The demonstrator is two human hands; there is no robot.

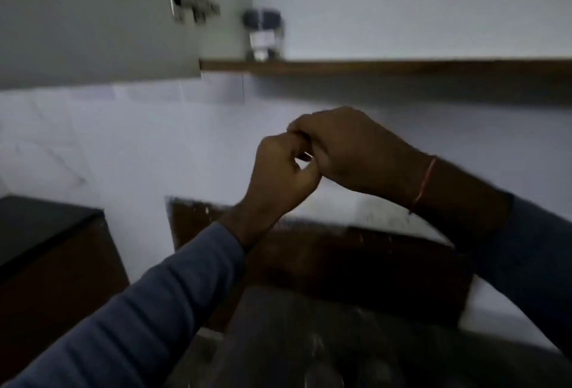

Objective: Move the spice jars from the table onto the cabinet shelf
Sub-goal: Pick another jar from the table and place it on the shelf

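Spice jar (263, 35): blurred, dark-lidded, clear-bodied, on shelf (371, 67).

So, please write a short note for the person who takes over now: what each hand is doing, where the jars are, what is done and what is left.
Left hand: raised in front of the wall, fingers curled, touching the right hand, holding no jar.
Right hand: fingers closed over the left hand's fingertips, also holding no jar.
Jars: one jar with a dark lid stands on the cabinet shelf, near its left end, beside the open cabinet door.
Done: at least that one jar is on the shelf.
Left: cannot tell; the picture is dark and blurred, and no jar shows on the surface below the hands. Look at the table before you continue.
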